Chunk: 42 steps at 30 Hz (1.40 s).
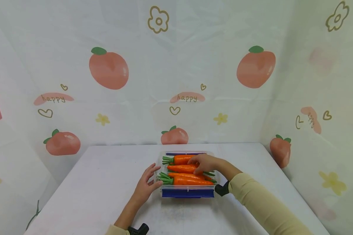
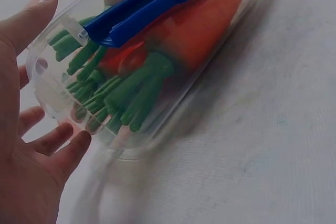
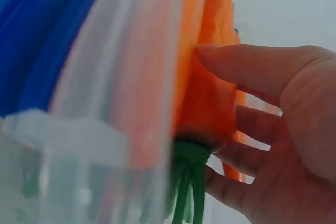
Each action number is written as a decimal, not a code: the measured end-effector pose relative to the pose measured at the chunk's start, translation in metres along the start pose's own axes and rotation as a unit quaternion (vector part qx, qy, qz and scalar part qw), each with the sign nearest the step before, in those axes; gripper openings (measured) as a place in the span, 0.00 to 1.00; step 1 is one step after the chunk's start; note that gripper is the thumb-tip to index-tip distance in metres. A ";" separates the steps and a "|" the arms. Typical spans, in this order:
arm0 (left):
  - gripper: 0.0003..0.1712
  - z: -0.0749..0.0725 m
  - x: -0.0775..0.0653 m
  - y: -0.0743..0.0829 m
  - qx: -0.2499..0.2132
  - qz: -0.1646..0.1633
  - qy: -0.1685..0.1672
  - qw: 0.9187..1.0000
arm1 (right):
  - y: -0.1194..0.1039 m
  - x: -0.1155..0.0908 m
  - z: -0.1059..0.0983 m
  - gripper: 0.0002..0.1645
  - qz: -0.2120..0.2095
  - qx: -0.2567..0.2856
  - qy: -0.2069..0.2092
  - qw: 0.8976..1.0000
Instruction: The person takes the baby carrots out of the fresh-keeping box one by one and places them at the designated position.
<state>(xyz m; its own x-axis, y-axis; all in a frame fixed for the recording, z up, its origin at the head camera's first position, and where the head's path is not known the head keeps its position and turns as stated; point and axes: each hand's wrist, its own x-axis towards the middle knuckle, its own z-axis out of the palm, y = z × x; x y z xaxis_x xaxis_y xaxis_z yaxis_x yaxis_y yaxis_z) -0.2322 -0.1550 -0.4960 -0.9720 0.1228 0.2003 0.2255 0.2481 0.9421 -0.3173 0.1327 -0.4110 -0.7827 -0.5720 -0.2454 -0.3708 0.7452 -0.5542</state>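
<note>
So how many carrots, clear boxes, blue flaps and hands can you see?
Carrots: at least 4, more may be hidden
Clear box: 1
Blue flaps: 2
Hands: 2, the left hand and right hand
Total: at least 9

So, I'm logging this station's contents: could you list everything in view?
Table: one, white, lower centre
Box: one, clear, on the table
Clips: two visible, blue, box's near and far sides
Carrots: at least four, orange, green-topped, in the box
Backdrop: at least one, white with fruit prints, behind the table
Strand: one, dark, lower left
Sleeves: two, pale yellow, near edge
Wrist devices: two, black, at the cuffs
Left hand: one, at the box's left end
Right hand: one, gripping a carrot
</note>
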 end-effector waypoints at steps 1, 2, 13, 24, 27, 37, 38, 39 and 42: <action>0.33 -0.001 0.000 0.000 -0.001 0.000 -0.002 1.000 | 0.000 0.000 0.001 0.24 0.005 0.002 -0.003 1.000; 0.33 -0.001 -0.001 0.000 -0.002 0.000 -0.003 1.000 | -0.001 0.000 0.002 0.24 0.006 0.002 -0.004 1.000; 0.35 -0.002 -0.002 -0.002 0.005 -0.006 -0.006 1.000 | -0.002 -0.002 0.003 0.23 -0.012 0.000 0.018 1.000; 0.33 -0.001 -0.004 0.002 -0.010 0.001 0.000 1.000 | -0.003 -0.005 -0.012 0.24 -0.058 0.016 0.057 0.997; 0.33 -0.001 -0.004 0.001 -0.002 0.001 0.000 1.000 | -0.004 -0.008 -0.018 0.24 -0.073 0.030 0.077 0.994; 0.33 -0.001 -0.004 -0.002 -0.004 0.011 0.003 1.000 | -0.007 -0.014 -0.037 0.24 -0.097 0.033 0.152 0.983; 0.33 -0.001 -0.004 -0.002 -0.007 0.012 0.002 1.000 | -0.007 -0.014 -0.038 0.24 -0.096 0.033 0.162 0.982; 0.33 -0.001 -0.004 -0.002 -0.009 0.011 0.002 1.000 | -0.006 -0.015 -0.039 0.25 -0.092 0.034 0.172 0.980; 0.33 -0.001 -0.004 -0.003 -0.009 0.011 0.001 1.000 | -0.002 -0.017 -0.042 0.25 -0.079 0.044 0.205 0.975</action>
<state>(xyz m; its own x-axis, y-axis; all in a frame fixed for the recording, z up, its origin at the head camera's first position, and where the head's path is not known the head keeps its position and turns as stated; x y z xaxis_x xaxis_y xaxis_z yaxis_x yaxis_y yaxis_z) -0.2292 -0.1568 -0.4995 -0.9668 0.1259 0.2224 0.2464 0.2289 0.9417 -0.3244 0.1554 -0.3721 -0.8597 -0.4790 0.1771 -0.4730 0.6160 -0.6299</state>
